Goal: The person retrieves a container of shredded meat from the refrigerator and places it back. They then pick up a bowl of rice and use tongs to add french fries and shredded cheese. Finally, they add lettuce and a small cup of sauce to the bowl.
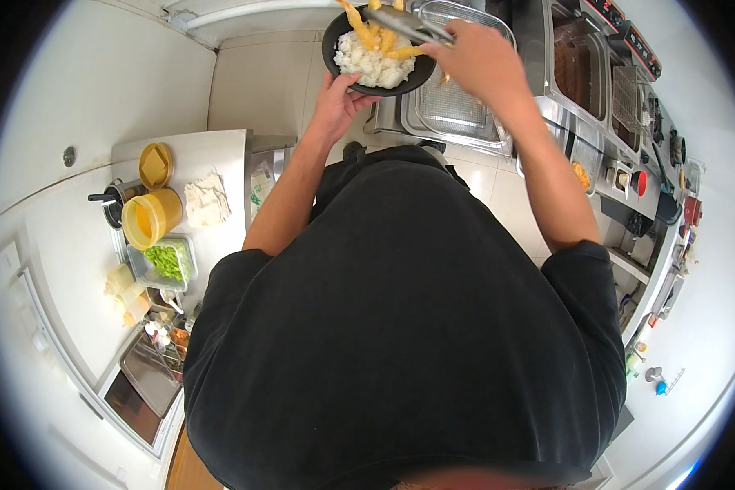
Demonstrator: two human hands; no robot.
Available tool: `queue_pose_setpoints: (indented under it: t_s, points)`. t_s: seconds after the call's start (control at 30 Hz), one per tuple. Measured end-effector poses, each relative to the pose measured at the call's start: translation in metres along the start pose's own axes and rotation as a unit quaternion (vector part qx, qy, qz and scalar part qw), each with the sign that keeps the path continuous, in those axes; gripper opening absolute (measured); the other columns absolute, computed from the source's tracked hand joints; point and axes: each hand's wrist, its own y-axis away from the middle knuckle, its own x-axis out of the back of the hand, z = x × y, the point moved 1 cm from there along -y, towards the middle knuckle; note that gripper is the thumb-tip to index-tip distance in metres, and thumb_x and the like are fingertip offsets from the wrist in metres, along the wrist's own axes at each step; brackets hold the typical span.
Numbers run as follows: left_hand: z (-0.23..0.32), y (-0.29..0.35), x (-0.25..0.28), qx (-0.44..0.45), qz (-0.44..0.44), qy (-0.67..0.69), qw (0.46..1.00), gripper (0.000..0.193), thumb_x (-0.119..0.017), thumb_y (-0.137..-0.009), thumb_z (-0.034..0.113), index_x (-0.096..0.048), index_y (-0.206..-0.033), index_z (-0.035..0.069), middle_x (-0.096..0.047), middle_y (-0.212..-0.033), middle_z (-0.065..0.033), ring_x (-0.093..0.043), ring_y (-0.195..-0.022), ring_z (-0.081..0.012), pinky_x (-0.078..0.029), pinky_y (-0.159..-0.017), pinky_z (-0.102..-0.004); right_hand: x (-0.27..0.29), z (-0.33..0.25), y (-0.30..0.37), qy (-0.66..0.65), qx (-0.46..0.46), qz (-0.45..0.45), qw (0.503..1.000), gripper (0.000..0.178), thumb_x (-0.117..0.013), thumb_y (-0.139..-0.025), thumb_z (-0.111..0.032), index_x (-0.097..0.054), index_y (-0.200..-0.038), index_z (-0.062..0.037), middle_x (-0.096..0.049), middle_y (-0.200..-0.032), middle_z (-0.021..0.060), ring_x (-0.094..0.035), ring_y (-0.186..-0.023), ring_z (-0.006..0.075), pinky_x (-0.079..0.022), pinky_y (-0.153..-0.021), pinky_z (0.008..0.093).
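Note:
My left hand (340, 106) grips a black bowl (332, 51) by its near left rim, fingers underneath. White rice (374, 65) fills much of the bowl. Several golden fried pieces, like battered shrimp (368, 33), lie over the rice's far side and rise past the rim. My right hand (480, 59) is closed round metal tongs (408, 26), whose tips reach over the fried pieces; whether they pinch one is unclear. Just below and right of the bowl, a wire rack in a metal tray (453, 114) carries a few small fried bits.
Deep fryers (580, 61) with dark oil stand at the right, beyond the tray. A white counter (220, 155) on the left bears a yellow tub (153, 216), a folded cloth (207, 199) and a clear box of chopped greens (165, 261). Tiled floor (482, 175) lies below.

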Motion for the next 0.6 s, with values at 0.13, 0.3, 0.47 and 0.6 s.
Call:
queue_pose_setpoints:
  t_s: [0.13, 0.3, 0.47, 0.6]
  points:
    - [0.0, -0.002, 0.004, 0.0, 0.005, 0.0, 1.0, 0.046, -0.055, -0.092, 0.014, -0.037, -0.134, 0.01, -0.056, -0.126, -0.0125, -0.065, -0.105, -0.0285, -0.058, -0.087, -0.0423, 0.044, 0.014, -0.005, 0.015, 0.007, 0.068, 0.998, 0.04, -0.068, -0.083, -0.04, -0.069, -0.1, -0.0031, -0.07, -0.091, 0.0186, -0.069, -0.088, 0.0342, -0.054, -0.077, 0.0438]
    - [0.0, -0.001, 0.015, 0.013, -0.002, 0.003, 1.0, 0.044, -0.054, -0.093, 0.016, -0.037, -0.133, 0.009, -0.058, -0.126, -0.0121, -0.066, -0.105, -0.0268, -0.057, -0.088, -0.0435, 0.079, 0.047, -0.006, -0.067, -0.063, 0.068, 0.993, 0.044, -0.074, -0.08, -0.033, -0.068, -0.1, 0.0057, -0.069, -0.093, 0.0239, -0.067, -0.092, 0.0365, -0.053, -0.082, 0.0421]
    - [0.001, 0.01, 0.027, 0.002, 0.033, -0.037, 0.999, 0.048, -0.052, -0.093, 0.023, -0.043, -0.136, 0.004, -0.057, -0.132, -0.013, -0.061, -0.116, -0.025, -0.051, -0.098, -0.0417, 0.042, 0.117, -0.02, 0.08, -0.118, -0.027, 0.989, 0.047, -0.071, -0.082, -0.048, -0.068, -0.106, -0.0075, -0.07, -0.09, 0.0179, -0.069, -0.089, 0.0344, -0.053, -0.078, 0.0436]
    - [0.005, 0.016, 0.032, -0.008, 0.05, -0.048, 0.998, 0.049, -0.053, -0.092, 0.023, -0.042, -0.136, 0.004, -0.058, -0.13, -0.013, -0.061, -0.114, -0.0248, -0.051, -0.097, -0.0413, -0.043, 0.134, -0.016, 0.132, -0.148, -0.159, 0.967, 0.049, -0.071, -0.082, -0.046, -0.068, -0.109, -0.0053, -0.07, -0.104, 0.0187, -0.068, -0.099, 0.0364, -0.054, -0.086, 0.0447]
